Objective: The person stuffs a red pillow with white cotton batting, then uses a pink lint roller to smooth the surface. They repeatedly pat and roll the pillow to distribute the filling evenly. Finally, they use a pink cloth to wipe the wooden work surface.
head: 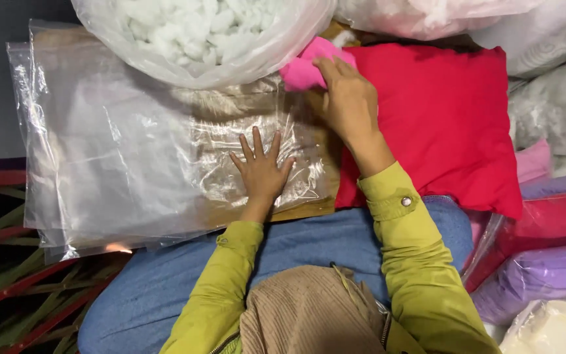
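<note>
Left hand point(261, 172) lying flat, fingers spread apart, pressing on the clear bags point(132, 151) and gripping nothing. Bags lying stacked across the lap and beyond, long axis running left to right, open end possibly at the left, though hard telling through the glare; count of sheets unclear, at least two edges showing at the left. Right hand point(347, 98) resting at the top left corner of the red pillow point(440, 118), fingers curling together onto one pink piece point(306, 65). One red pillow lying just right of the bags, touching them. One bag of white stuffing point(198, 33) sitting above the bags, overlapping their top edge. Packed pillows point(545, 269) lying at the right, one red, one purple.
</note>
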